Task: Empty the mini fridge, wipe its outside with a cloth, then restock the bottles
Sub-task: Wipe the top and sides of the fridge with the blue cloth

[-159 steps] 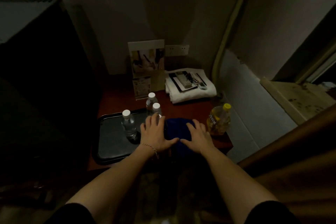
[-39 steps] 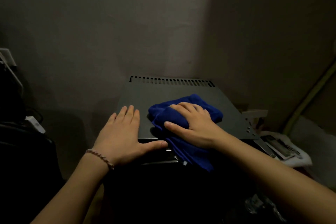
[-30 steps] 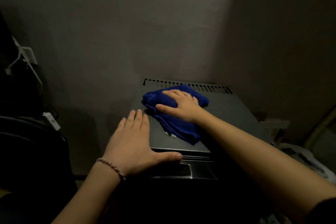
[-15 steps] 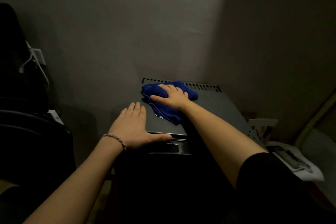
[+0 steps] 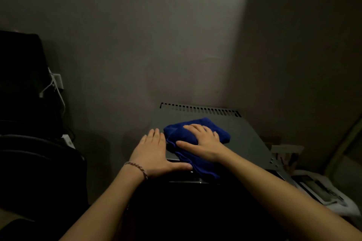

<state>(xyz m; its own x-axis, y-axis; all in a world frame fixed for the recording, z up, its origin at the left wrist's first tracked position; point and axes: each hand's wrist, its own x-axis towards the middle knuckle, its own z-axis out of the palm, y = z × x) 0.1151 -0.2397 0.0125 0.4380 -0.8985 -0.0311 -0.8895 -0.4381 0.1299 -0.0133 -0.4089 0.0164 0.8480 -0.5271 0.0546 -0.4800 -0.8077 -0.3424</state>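
While flat on fridge top [image 5: 248, 139]: R hand [image 5: 203, 144] atop blue cloth [image 5: 186, 135].

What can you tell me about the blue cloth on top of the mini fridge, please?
The blue cloth is deep blue, soft and plush-looking, bunched in folds. It lies on the front-left part of the mini fridge top, one corner draping over the front edge. The right hand presses flat on it; the left hand rests beside it on the fridge.
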